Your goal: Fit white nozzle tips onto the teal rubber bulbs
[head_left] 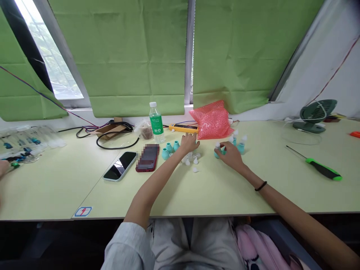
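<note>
Where green blinds (pixel 120 56) hang | pale desk (pixel 197 195) | 2 phones (pixel 135 162)

The water bottle's (pixel 156 122) green label and the table sticker (pixel 83 211) (red mark) stay unreadable.

light: bright daylight from window (pixel 53 63) top left, overexposed | shadows: soft, under forearms on desk (pixel 197 195) | focus: sharp centre | distortion: wide-angle bending at edges | phone (pixel 148 157) screen pixelated
</note>
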Demonstrator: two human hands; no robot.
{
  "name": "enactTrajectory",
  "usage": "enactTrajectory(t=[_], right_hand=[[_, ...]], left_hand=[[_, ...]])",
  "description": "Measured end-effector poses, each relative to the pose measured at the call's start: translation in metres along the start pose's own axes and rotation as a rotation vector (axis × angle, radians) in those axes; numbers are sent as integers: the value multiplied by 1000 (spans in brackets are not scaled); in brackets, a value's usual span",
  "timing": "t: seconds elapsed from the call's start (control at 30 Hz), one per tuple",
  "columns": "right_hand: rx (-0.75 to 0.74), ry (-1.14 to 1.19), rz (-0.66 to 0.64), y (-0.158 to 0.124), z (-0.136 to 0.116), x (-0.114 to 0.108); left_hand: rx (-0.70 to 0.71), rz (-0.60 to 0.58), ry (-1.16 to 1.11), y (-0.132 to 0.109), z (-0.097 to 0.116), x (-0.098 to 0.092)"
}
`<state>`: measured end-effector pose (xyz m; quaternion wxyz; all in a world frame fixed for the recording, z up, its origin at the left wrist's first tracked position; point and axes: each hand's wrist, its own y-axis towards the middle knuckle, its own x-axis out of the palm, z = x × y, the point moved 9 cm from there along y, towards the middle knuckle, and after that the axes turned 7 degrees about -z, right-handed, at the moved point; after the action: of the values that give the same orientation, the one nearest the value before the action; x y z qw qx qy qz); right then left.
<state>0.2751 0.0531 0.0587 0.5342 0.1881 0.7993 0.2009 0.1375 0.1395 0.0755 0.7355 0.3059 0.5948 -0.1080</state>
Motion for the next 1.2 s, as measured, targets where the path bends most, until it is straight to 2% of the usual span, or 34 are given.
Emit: enactTrajectory(t=[0.1, 0.13, 0.2, 0.3, 0.43, 0.57, 0.7, 0.8, 0.93, 1.2], right_hand=[[-96, 39, 57, -7, -19, -1], [-135, 75, 44, -9, -27, 0], [-222, 146, -23, -14, -49, 5], [-320, 216, -48, -23, -77, 9], [-359, 264, -24, -36, -91, 14], [-377, 210, -88, -42, -89, 25], [-352, 245, -44, -42, -86, 20], [-273, 383, -47, -40, -81, 17], [-35, 731, -181, -35, -61, 30], [163, 1063, -243, -20, -34, 54]], left_hand=[[10, 80, -69, -22, 7, -20], [35, 137, -171, -33, 9, -28], [106, 151, -344, -52, 15, -35], [178, 130, -478, -74, 20, -37], [120, 64, -671, -83, 16, -21], [101, -11, -783, -82, 21, -1], [62, -18, -788, -78, 16, 5], [22, 26, -726, -75, 2, -2], [-10, 107, -573, -77, -14, -13], [-19, 143, -381, -82, -19, -7]])
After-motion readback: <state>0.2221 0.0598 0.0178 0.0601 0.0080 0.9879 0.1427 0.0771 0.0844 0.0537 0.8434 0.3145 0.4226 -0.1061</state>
